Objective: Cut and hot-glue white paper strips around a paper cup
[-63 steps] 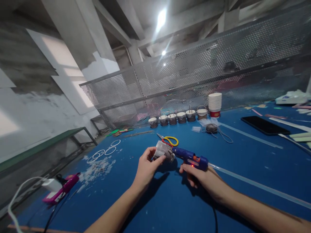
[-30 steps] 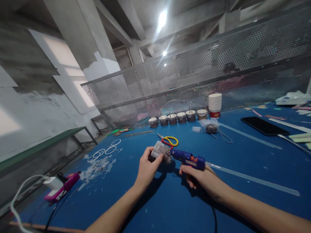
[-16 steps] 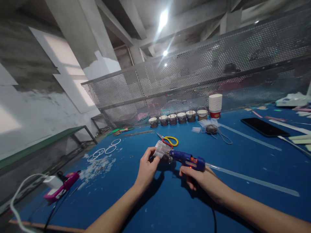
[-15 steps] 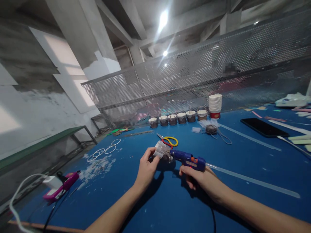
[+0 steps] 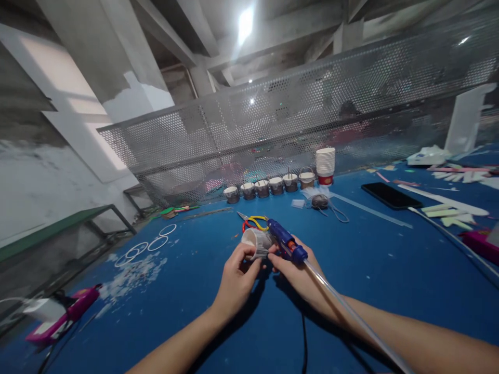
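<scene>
Tilted on its side, a small paper cup point(image 5: 257, 240) with a greyish wrapped outside is pinched at its rim by my left hand point(image 5: 240, 275). My right hand point(image 5: 298, 270) is closed around a blue hot glue gun point(image 5: 286, 241), and its thumb and fingertips also reach the cup's lower side. A long clear glue stick point(image 5: 343, 304) sticks out of the gun's back end. The gun's nozzle is beside the cup's base, partly hidden. Just behind the cup lie scissors point(image 5: 255, 222) with red and yellow handles.
Several wrapped cups point(image 5: 262, 189) line the table's back, beside a stack of paper cups point(image 5: 325, 165). A ball of twine point(image 5: 319, 201) lies in front. White rings point(image 5: 158, 243) and a purple power strip point(image 5: 64, 317) are left; a phone point(image 5: 391, 195) is right.
The cup has turned so its open mouth now faces left toward me. My right hand has come in to touch the cup, swinging the glue gun's back end toward me. The view has shifted right.
</scene>
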The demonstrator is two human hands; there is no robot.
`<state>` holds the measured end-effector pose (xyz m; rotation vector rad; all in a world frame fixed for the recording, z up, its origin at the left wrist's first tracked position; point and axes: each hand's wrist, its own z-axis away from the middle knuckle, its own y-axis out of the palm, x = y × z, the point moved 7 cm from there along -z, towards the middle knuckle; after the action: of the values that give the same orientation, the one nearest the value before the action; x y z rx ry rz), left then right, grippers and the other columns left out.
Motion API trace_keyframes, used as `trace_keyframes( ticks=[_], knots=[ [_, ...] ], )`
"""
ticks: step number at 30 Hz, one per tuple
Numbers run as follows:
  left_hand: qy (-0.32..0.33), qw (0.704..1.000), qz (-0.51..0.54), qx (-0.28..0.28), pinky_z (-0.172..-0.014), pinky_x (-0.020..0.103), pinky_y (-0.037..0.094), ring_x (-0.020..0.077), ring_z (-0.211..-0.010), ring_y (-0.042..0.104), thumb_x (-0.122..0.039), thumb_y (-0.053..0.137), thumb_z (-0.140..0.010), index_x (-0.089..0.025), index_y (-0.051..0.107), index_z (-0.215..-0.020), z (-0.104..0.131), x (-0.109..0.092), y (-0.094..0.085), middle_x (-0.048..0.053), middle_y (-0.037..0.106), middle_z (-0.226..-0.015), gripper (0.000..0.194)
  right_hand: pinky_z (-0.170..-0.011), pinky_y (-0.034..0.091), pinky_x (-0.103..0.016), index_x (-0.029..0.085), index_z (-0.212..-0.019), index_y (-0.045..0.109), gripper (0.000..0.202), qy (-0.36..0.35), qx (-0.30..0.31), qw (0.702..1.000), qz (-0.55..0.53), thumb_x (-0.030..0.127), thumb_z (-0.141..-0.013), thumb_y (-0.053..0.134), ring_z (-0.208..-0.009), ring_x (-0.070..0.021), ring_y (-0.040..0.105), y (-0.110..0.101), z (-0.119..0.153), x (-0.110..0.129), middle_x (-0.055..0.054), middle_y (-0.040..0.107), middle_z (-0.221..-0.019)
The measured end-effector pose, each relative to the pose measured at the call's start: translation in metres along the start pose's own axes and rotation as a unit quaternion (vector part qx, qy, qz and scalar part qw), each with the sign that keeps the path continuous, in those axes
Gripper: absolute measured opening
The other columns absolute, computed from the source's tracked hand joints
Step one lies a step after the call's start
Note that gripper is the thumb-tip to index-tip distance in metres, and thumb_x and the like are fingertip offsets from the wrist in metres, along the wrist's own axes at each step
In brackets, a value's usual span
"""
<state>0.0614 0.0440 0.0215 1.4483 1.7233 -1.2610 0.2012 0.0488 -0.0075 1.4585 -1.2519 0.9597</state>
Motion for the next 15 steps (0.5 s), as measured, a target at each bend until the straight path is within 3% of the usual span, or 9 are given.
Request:
trace_keyframes(
  ticks=[10, 15],
  knots=[
    [0.005, 0.999, -0.046, -0.017, -0.065, 0.023, 0.044, 0.0134, -0.069, 0.056, -0.030, 0.061, -0.081, -0.017, 0.060, -0.078, -0.0003, -0.0008, -0.0029, 0.000, 0.060, -0.074, 0.013, -0.052, 0.040, -0.023, 0.020, -0.077, 0.054, 0.012, -0.057, -0.018, 0.997, 0.046, 0.029, -0.075, 0.062, -0.054, -0.0108, 0.048, -0.0007, -0.0017, 0.0051, 0.005, 0.054, -0.064],
    [0.006, 0.999, -0.035, -0.026, -0.068, 0.025, 0.046, 0.0145, -0.071, 0.058, -0.032, 0.060, -0.082, -0.017, 0.061, -0.080, 0.0000, 0.0012, -0.0043, 0.001, 0.061, -0.077, 0.014, -0.055, 0.042, -0.024, 0.020, -0.083, 0.056, 0.014, -0.061, -0.016, 0.996, 0.062, 0.031, -0.077, 0.062, -0.058, -0.0125, 0.052, -0.0027, 0.0003, 0.0043, 0.003, 0.059, -0.071]
  ],
)
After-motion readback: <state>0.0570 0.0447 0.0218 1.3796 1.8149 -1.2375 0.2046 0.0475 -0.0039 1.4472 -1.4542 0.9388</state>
